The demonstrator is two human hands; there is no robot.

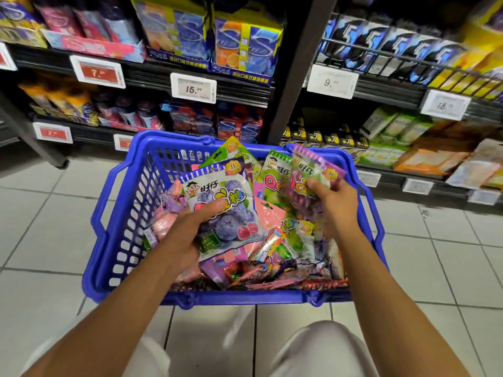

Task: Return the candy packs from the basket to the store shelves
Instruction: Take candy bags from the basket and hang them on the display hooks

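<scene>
A blue plastic basket [119,213] sits on the tiled floor in front of the shelves, full of candy packs. My left hand [187,235] grips a blue-topped gummy pack with purple fruit [231,213], thumb across its front, lifted above the pile. My right hand [330,197] pinches a pink-topped gummy pack [313,170] at the basket's far right. A green gummy pack [272,175] lies between them, and several small wrapped sweets [275,257] fill the bottom.
Dark store shelves [288,77] stand just behind the basket, with boxed gum, price tags [193,88] and low rows of green and orange packs [394,131] to the right. My knees in light trousers [321,349] are at the near edge.
</scene>
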